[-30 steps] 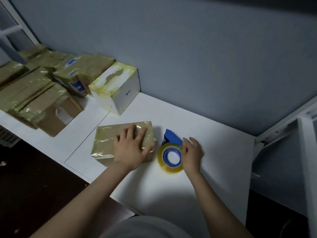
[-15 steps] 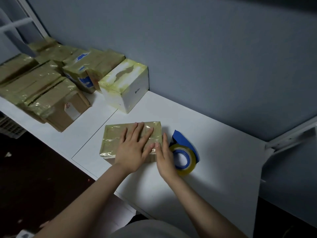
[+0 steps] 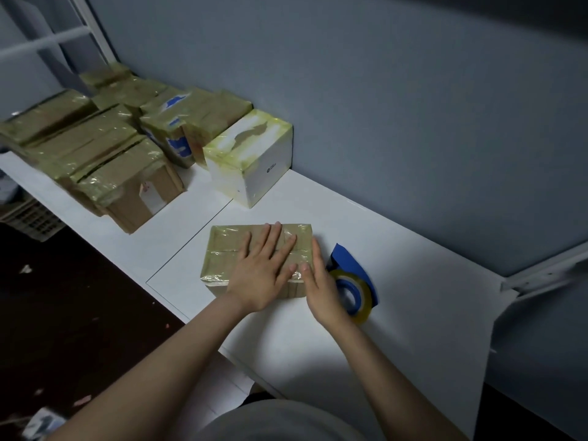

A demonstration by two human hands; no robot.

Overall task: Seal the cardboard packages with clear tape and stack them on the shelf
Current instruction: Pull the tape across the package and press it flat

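A small cardboard package (image 3: 229, 249) wrapped in clear tape lies flat on the white shelf (image 3: 413, 281). My left hand (image 3: 264, 272) rests palm down on its top, fingers spread. My right hand (image 3: 321, 288) lies flat against the package's right end, fingers straight and pointing away from me. Just right of that hand sits a blue tape dispenser (image 3: 353, 281) with a roll of clear tape, untouched on the shelf.
A white taped box (image 3: 251, 160) stands behind the package near the grey wall. Several taped cardboard packages (image 3: 105, 154) are piled at the far left. A white metal bracket (image 3: 541, 275) ends the shelf on the right. Dark floor lies below the front edge.
My right hand left the tape dispenser and moved left to the package's right end. The left hand stayed on the package's top. The view shifted slightly.
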